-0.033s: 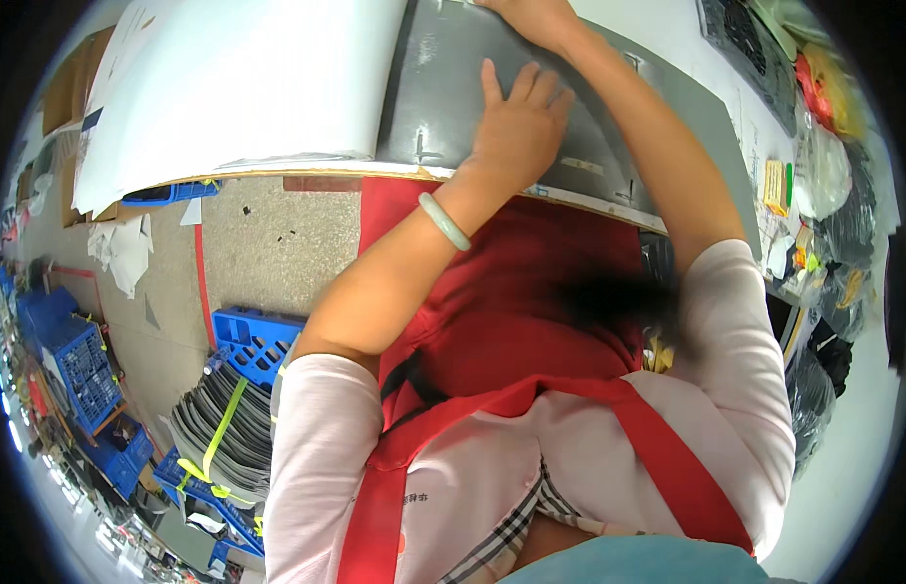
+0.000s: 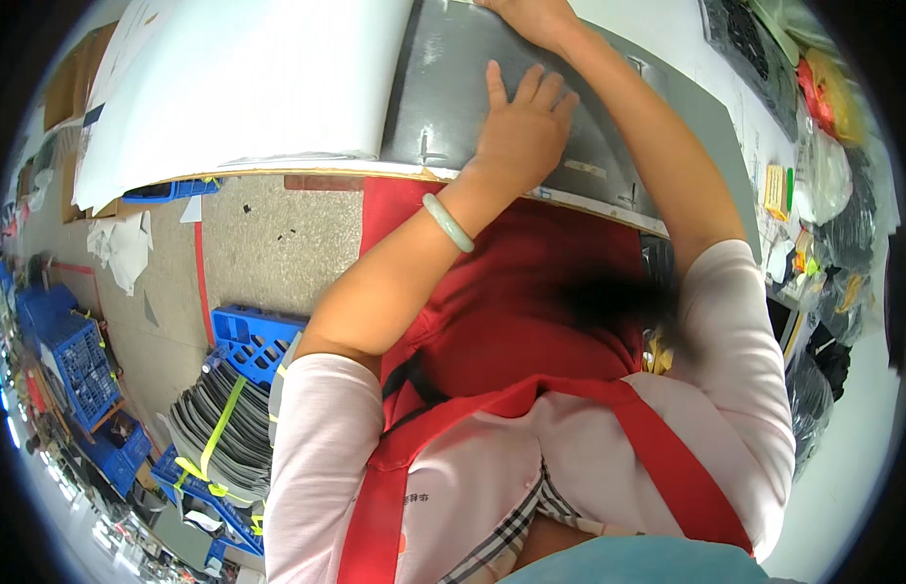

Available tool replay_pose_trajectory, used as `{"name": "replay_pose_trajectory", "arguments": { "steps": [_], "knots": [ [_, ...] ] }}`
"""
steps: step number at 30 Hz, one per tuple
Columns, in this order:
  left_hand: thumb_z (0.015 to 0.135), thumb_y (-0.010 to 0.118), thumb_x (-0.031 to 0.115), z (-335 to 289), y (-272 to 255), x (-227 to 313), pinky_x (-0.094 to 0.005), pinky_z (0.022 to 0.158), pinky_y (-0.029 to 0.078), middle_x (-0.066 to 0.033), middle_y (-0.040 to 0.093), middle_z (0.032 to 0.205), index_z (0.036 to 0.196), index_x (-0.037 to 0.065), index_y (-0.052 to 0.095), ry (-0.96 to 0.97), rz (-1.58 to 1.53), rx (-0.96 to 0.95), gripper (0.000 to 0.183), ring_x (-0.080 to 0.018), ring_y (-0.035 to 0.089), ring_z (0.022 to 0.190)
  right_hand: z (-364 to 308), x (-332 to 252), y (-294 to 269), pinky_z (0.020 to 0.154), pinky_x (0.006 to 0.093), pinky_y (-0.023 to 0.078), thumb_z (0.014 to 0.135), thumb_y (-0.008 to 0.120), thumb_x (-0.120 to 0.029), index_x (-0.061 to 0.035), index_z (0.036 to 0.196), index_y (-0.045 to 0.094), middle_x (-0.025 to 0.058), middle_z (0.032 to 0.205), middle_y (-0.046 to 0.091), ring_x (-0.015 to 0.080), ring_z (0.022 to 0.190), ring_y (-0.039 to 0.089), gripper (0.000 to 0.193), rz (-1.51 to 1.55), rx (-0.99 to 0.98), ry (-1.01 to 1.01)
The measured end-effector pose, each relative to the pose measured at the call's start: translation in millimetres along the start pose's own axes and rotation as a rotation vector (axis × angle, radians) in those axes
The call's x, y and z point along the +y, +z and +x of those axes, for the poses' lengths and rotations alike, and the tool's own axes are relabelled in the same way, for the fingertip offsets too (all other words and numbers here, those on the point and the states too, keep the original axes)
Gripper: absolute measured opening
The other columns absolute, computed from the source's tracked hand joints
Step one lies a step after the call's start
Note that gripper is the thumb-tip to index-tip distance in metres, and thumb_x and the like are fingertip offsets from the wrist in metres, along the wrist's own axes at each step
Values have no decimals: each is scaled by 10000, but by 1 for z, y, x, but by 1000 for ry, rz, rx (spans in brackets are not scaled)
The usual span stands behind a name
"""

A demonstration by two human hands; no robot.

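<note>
My left hand [image 2: 526, 131], with a pale bangle on the wrist, lies flat on a dark grey sheet [image 2: 443, 92], fingers spread. Farther up, my right hand [image 2: 533, 18] rests at the sheet's far part; the picture's top edge cuts it off, so its fingers are mostly hidden. To the left, a large white sheet [image 2: 249, 78] borders the dark one and bulges slightly at its edge. Small light marks and cross-shaped slots show on the dark surface. Both sheets lie on a worktable with a thin wooden front edge [image 2: 307, 173].
Right of the table are clear and black plastic bags [image 2: 823, 175] and a small yellow-green box [image 2: 777, 192]. On the floor at left stand blue plastic crates [image 2: 83, 370] and a strapped stack of dark sheets [image 2: 224, 433]. Crumpled white paper [image 2: 122, 248] hangs below the table's left end.
My left hand and the white sheet's edge beside it sit very slightly farther right. My right hand looks unmoved.
</note>
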State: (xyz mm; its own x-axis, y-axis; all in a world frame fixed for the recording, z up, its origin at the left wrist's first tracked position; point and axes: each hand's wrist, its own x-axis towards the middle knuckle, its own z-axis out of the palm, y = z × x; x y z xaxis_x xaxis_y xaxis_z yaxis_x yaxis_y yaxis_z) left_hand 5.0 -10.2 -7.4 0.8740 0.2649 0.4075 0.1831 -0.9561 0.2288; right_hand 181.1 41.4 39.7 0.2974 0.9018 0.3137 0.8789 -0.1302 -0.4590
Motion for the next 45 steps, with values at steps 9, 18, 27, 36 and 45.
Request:
{"name": "replay_pose_trajectory", "arguments": {
  "steps": [9,18,27,36,45],
  "knots": [
    [973,599,265,-1,-2,-4,-742,1144,197,-63,523,1441,1397,140,596,7,-38,-28,441,-273,410,1415,23,-28,11,844,491,526,913,686,-220,14,1008,725,277,981,708,457,959,674,256,-65,-135,96],
    [1013,559,286,1,-4,-1,-743,1140,191,-79,529,1429,1380,137,608,12,-24,-61,399,-285,408,1414,22,-16,15,632,394,576,913,656,-88,30,1063,648,178,819,706,265,653,695,191,287,-116,331],
    [999,571,297,0,-4,-3,-752,1124,213,-95,522,1419,1344,117,616,18,-3,-45,392,-291,422,1396,24,-22,33,484,326,544,902,654,-65,24,965,572,121,712,655,191,552,637,137,516,-28,471],
    [971,565,263,-2,7,0,-744,1045,305,-142,582,1352,1316,77,624,25,-39,-50,397,-359,507,1326,-49,-71,12,476,302,535,928,661,-118,46,994,595,119,728,676,157,546,635,190,649,-211,555],
    [890,576,348,1,31,-13,-696,1072,320,-37,607,1113,1040,161,638,129,-145,395,247,-255,549,1151,-86,-145,0,842,456,502,803,654,-232,-67,985,679,171,825,716,328,810,686,247,256,-467,538]
  ]
}}
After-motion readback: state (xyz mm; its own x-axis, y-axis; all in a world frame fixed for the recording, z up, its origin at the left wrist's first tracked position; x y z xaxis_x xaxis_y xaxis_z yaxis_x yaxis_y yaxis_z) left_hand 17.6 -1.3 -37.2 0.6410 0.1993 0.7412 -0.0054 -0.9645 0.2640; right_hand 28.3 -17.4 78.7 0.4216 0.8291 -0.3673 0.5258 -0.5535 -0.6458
